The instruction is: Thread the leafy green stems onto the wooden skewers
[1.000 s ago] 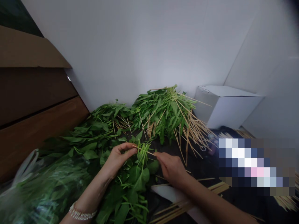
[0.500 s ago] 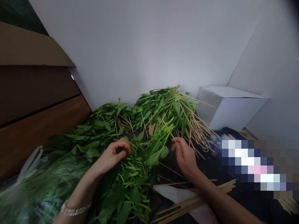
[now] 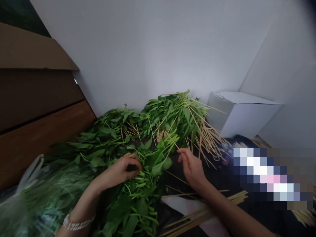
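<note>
On my feed, the right hand (image 3: pixel 194 168) pinches a skewer (image 3: pixel 178 148) whose far end runs through a bunch (image 3: pixel 161 156), right of centre; the left hand (image 3: pixel 119 171) has its fingertips at the pile (image 3: pixel 142 205), lower centre, whether closed I can't tell; skewered greens (image 3: pixel 170 108) lie mid-frame; a box (image 3: pixel 249 117) sits right, a bag (image 3: pixel 49 200) lower left.

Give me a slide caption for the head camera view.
Right hand holds a skewer threaded with leafy greens; left hand touches loose stems.
</note>
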The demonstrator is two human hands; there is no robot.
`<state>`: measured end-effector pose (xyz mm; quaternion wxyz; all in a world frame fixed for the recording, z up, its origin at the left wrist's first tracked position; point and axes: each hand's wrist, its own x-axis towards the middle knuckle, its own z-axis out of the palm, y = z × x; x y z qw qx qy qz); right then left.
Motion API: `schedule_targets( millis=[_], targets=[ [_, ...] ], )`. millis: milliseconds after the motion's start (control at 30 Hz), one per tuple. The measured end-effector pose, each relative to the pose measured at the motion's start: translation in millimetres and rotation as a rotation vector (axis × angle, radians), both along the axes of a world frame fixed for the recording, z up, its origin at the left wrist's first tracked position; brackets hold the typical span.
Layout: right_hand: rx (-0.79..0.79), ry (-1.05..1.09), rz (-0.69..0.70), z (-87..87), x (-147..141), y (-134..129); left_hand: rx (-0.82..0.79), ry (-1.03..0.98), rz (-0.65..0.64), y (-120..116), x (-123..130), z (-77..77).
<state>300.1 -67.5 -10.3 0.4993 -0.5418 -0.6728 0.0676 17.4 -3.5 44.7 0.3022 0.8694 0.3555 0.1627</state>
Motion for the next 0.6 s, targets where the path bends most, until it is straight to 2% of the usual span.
schedule_targets(
  millis=[67, 200, 300, 367, 467, 533, 600],
  targets=[
    [0.004, -0.007, 0.02, -0.6, -0.7, -0.5, -0.021, -0.188, 0.122, -0.1, 1.5, 4.0],
    [0.009, -0.037, 0.08, -2.7, -2.1, -1.4, -0.005, -0.666, 0.5, -2.8, -0.8, 11.9],
    [0.008, -0.11, 0.13, -4.0, -4.4, -2.5, -0.03, -0.923, 0.6, -4.0, -1.9, 13.1],
    [0.009, -0.165, 0.166, -4.1, -6.6, -3.7, 0.029, -0.862, 0.602, -4.2, 1.1, 10.5],
    [0.026, -0.21, 0.208, -3.0, -9.8, -5.7, 0.158, -0.631, 0.582, -4.6, 9.3, 3.5],
    [0.035, -0.227, 0.218, -2.1, -11.0, -6.8, 0.135, -0.641, 0.594, -4.6, 13.5, -1.1],
    [0.039, -0.236, 0.222, -1.5, -11.4, -7.4, 0.05, -0.742, 0.639, -3.8, 15.0, -4.4]
  ],
)
